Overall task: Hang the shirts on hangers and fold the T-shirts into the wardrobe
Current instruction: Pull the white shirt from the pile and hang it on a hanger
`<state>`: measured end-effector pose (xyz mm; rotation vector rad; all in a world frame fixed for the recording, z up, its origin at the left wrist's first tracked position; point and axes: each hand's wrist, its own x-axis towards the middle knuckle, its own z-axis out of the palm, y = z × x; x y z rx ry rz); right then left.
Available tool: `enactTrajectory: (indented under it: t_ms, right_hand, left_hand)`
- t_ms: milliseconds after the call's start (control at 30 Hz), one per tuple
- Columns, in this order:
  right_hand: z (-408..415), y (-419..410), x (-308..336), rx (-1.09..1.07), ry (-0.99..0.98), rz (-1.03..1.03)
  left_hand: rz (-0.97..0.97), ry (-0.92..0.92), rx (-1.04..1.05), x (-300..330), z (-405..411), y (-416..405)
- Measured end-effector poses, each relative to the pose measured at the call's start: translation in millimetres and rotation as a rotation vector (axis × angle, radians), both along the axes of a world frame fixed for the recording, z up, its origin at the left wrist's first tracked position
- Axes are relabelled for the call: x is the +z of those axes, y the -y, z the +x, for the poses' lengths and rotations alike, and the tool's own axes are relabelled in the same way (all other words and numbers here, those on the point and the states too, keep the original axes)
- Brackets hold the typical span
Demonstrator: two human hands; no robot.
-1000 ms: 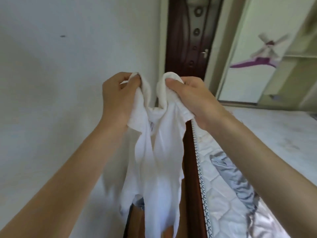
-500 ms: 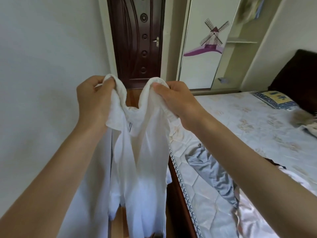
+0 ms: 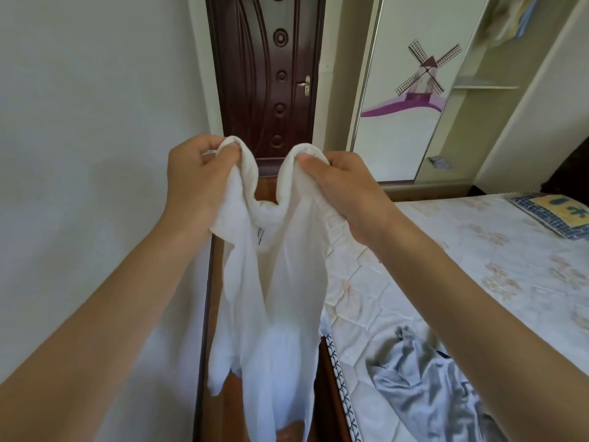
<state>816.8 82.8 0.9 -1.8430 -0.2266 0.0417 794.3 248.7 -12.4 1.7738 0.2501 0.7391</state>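
Note:
A white T-shirt (image 3: 274,301) hangs in front of me, held up by its shoulders over the gap between the wall and the bed. My left hand (image 3: 197,180) grips the left shoulder with thumb and curled fingers. The right shoulder is gripped the same way by my right hand (image 3: 344,189). The neckline sags between the two hands, and a small label shows inside it. The wardrobe (image 3: 411,100), with a windmill picture on its sliding door, stands at the back right, its open shelves beside it.
A grey garment (image 3: 424,381) lies crumpled on the quilted mattress (image 3: 478,250) at the lower right. A blue and yellow pillow (image 3: 554,215) sits at the far right. A dark wooden door (image 3: 267,74) is straight ahead; a white wall (image 3: 95,122) fills the left.
My view has swung right and down, bringing the bed, the pillow and the wardrobe into sight. Both hands keep their grip on the white T-shirt's shoulders.

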Motion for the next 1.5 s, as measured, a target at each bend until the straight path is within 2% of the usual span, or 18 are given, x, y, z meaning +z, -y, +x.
enactTrajectory:
  t_ms: [400, 700, 933, 1167, 1400, 1500]
  right_hand:
    - [179.3, -46.8, -15.4, -0.122, -0.027, -0.041]
    - [334.5, -107.5, -0.5, -0.154, 0.009, 0.022]
    - [438.8, -137.5, -7.5, -0.164, 0.010, -0.026]
    - [568.6, -169.0, -14.8, -0.056, -0.012, -0.075]
    - [699.3, -191.9, 5.0, 0.012, 0.027, -0.099]
    - [751.3, -204.9, 10.4, 0.028, 0.048, -0.094]
  left_hand:
    - [-0.012, -0.017, -0.103, -18.8, 193.7, -57.2]
    - [0.011, -0.024, -0.172, 0.0, 345.4, -123.1]
    - [0.038, -0.020, -0.184, -5.4, 449.9, -158.5]
    - [0.044, -0.033, -0.165, -15.1, 566.4, -192.4]
    - [0.107, -0.034, -0.071, 0.8, 679.7, -231.6]
    - [0.057, -0.021, -0.025, -0.2, 724.3, -248.4]
